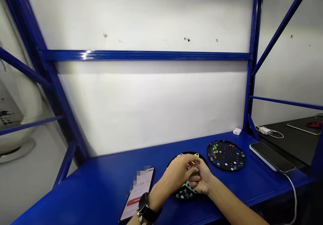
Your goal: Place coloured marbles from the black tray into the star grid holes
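Observation:
My left hand (179,168), with a dark watch on its wrist, arches over a round black tray (185,198). Its fingers are curled and meet my right hand (204,179), which is cupped with bent fingers. Between the two hands small glassy bits show, too covered by the fingers to make out. Dark shiny glass pieces (184,193) lie in the near part of the tray. A pale blue and yellow piece (188,186) shows partly under my hands. The rest of the tray is hidden.
A round black board (226,155) with coloured marbles in its holes lies to the right. Around are a phone showing a timer (138,193), another phone on a white block (272,157) with a cable, and a small white case (237,131). Blue frame bars (146,55) cross behind.

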